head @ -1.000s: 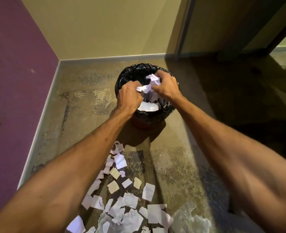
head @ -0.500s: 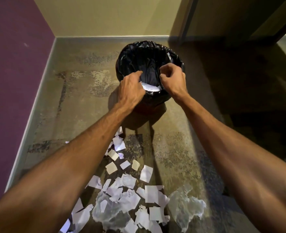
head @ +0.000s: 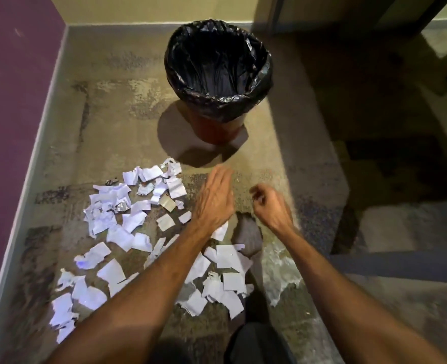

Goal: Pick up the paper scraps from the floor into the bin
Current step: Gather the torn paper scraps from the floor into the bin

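Both hands hang over the floor [head: 143, 122], and neither one holds anything. The left hand [head: 213, 199] is flat with its fingers stretched out. The right hand [head: 271, 206] is loosely curled, with no paper seen in it. Both look blurry.

From the hands, the bin [head: 218, 74] stands at 12 o'clock, well apart from them. A black bag [head: 261, 82] lines it, and its mouth is wide open. No paper can be seen inside it from here.

The paper scraps [head: 127, 232] lie spread from 9 o'clock round to 6 o'clock of the hands. Many are left, so the job looks far from done. A crinkly clear sheet [head: 280, 269] lies at 5 o'clock, just beside the scraps.

The next step is likely to grab more scraps. A good way would be to push the near scraps together into a heap first, then scoop with both hands pressed close so none slip out.

The purple wall [head: 12, 127] runs along at 9 o'clock, near the far scraps, so those need a careful reach. Bare floor between the scraps and the bin leaves plenty of room to carry a handful across.
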Motion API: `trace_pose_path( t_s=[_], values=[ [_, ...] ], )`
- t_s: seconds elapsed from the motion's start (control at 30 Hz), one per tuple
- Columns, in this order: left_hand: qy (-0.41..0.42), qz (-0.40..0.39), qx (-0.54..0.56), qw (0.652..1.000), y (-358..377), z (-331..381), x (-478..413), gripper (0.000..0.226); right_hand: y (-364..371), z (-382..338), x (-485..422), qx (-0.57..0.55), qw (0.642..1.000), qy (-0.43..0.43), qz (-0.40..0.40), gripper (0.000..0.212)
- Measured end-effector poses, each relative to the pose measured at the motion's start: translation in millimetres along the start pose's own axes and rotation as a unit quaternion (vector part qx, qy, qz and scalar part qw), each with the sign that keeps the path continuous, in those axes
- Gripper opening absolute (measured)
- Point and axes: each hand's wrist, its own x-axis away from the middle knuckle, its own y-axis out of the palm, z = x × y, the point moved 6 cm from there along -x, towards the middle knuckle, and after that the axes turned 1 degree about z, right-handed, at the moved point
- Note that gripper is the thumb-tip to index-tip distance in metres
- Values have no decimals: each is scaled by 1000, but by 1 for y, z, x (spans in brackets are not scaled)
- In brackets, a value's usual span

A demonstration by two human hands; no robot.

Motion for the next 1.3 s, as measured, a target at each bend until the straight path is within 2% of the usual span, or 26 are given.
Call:
trace_pose_path(
  t_s=[0.07,0.17,0.23,0.3,0.47,0.6,0.67,0.83,0.9,0.97,1.1,1.2,1.3],
  values=[
    [-3,-128,-36,991,41,-10,38,80,26,39,37,77,990,52,-107,37],
    [-21,-292,-103,951,94,-34,94,104,45,86,85,237,945,122,-191,95],
    [-18,-341,-132,930,117,-48,122,120,49,104,113,260,922,180,-225,128],
    [-24,-376,-130,917,130,-57,144,133,59,113,132,258,913,198,-248,142],
    [-11,-393,-133,910,131,-55,169,154,91,112,145,198,936,173,-234,152],
    [14,-402,-182,897,131,-60,174,167,106,96,149,166,946,120,-251,141],
    [13,-385,-193,903,129,-63,174,163,109,90,149,159,946,101,-263,145],
    [16,-334,-188,924,121,-62,165,135,127,75,146,178,947,42,-265,169],
    [14,-313,-172,934,116,-61,161,123,138,68,147,187,951,26,-245,167],
    [5,-298,-146,943,111,-60,160,108,148,65,148,196,955,22,-222,154],
    [-18,-285,-68,956,103,-62,162,80,153,67,146,133,971,33,-196,103],
    [-18,-282,-45,958,99,-63,161,70,148,71,139,99,974,36,-203,65],
    [-23,-278,-46,959,95,-65,158,59,143,77,126,92,975,44,-197,47]
  ],
)
